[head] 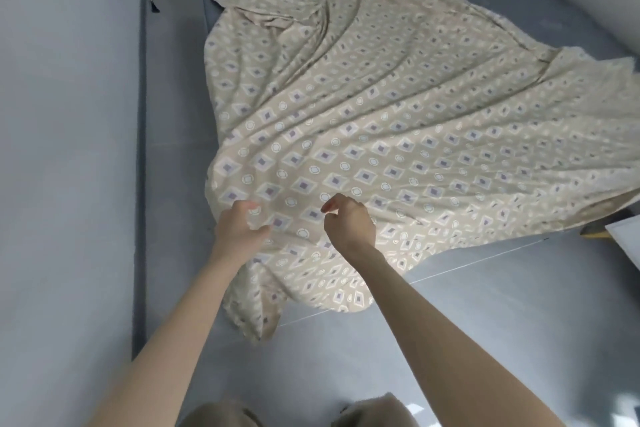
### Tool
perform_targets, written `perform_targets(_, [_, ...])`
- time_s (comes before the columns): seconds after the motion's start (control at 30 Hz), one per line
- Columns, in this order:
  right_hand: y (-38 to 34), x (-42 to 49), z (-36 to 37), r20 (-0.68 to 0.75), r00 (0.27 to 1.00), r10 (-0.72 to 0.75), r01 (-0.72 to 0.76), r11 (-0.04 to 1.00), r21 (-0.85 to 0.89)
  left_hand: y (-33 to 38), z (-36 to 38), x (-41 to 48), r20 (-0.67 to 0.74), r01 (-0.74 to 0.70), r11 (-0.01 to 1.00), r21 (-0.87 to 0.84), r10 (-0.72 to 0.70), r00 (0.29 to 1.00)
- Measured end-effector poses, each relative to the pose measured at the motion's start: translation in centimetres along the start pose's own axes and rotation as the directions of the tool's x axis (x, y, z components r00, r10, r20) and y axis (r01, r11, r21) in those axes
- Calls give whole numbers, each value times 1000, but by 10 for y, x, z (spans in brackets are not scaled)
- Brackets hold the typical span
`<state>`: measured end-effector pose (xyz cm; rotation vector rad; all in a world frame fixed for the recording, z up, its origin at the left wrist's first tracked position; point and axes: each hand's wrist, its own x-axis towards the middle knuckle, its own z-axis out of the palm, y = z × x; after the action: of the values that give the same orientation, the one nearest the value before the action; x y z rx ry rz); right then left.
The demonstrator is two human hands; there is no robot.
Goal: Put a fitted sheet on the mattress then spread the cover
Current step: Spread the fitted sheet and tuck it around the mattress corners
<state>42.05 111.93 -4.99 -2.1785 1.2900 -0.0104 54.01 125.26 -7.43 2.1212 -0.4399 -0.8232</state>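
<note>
Handling the sheet (381,121) means dealing with something light, soft and limp: it keeps no shape of its own and follows wherever you drag it. It lies crumpled across the mattress (173,114), gathered in long folds that run from the far left corner toward you. Grey mattress is bare along the left side, and a near flap hangs over the front edge toward the floor.

Your left hand (242,229) hovers over the near part of the cloth. Its fingers (251,206) are bent in a loose C with the thumb apart from them and pattern showing in the gap, so it grips nothing. Your right hand (349,222) is just beside it, fingers (330,206) curled tighter. Whether they pinch a fold or only touch the cloth cannot be told from this view.

The middle looks a poor place to take hold, since a pull there would likely only raise a tent and add creases. Go for the hem, best at a corner, with one hand to each side. Take a good bunch of cloth rather than a fingertip pinch, because thin fabric probably slips out under tension. It seems likelier to drag on the mattress than to slide, so lift and float it rather than tug it flat. No elastic edge shows, so check which edge you hold before stretching it over a corner.
</note>
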Motion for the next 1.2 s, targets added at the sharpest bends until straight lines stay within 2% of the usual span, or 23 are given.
perform_targets(0.17, [31, 40, 62, -108, 987, -121, 130, 988, 81, -49, 38, 43, -174, -155, 974, 163, 183, 968])
perform_targets(0.3, [46, 73, 104, -264, 943, -205, 223, 974, 41, -71, 63, 72, -319, -312, 911, 270, 390, 864])
perform_targets(0.43, [50, 94, 127, -456, 851, -259, 274, 961, -34, -87, 75, 90, -368, -310, 825, 472, 504, 782])
perform_targets(0.57, [55, 103, 139, -522, 793, -314, 313, 945, -93, -95, 80, 95, -403, -320, 805, 500, 544, 736])
perform_targets(0.67, [60, 100, 140, -526, 770, -360, 376, 923, -81, -94, 81, 91, -370, -310, 796, 520, 537, 758])
perform_targets(0.77, [66, 93, 141, -520, 752, -405, 442, 895, -57, -94, 80, 83, -261, -312, 764, 565, 524, 811])
perform_targets(0.87, [73, 84, 144, -500, 756, -423, 477, 879, -23, -95, 78, 78, -162, -316, 740, 594, 494, 854])
perform_targets(1.03, [83, 69, 147, -448, 758, -474, 523, 852, -16, -101, 72, 61, -32, -350, 709, 612, 464, 885])
perform_targets(1.13, [84, 61, 140, -356, 795, -490, 531, 847, 20, -107, 72, 46, 5, -370, 696, 616, 466, 885])
perform_targets(1.2, [85, 54, 134, -309, 798, -517, 557, 829, 49, -108, 75, 36, -70, -322, 682, 657, 479, 875])
